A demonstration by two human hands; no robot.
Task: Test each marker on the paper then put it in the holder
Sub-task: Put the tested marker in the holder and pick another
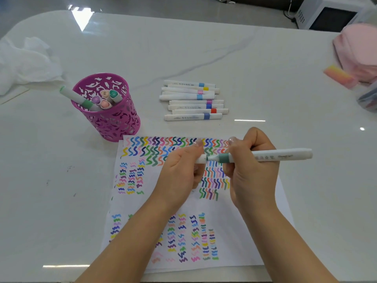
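My right hand (251,170) grips a white marker (283,155) with a grey-green band, held level above the paper (234,242). Its tip points left at a white cap (201,159) pinched in my left hand (179,172); cap and tip are almost touching. The paper is covered with coloured squiggles. A purple cut-out holder (114,121) stands at the paper's top left corner with several markers (102,98) in it. Several white markers (193,100) lie in a row on the table beyond the paper.
Crumpled white tissue (24,62) lies at the far left. At the far right are a pink cloth item (359,52), an orange-pink block (338,75) and a clear bag (369,99). A white appliance (326,15) sits beyond the table (61,180).
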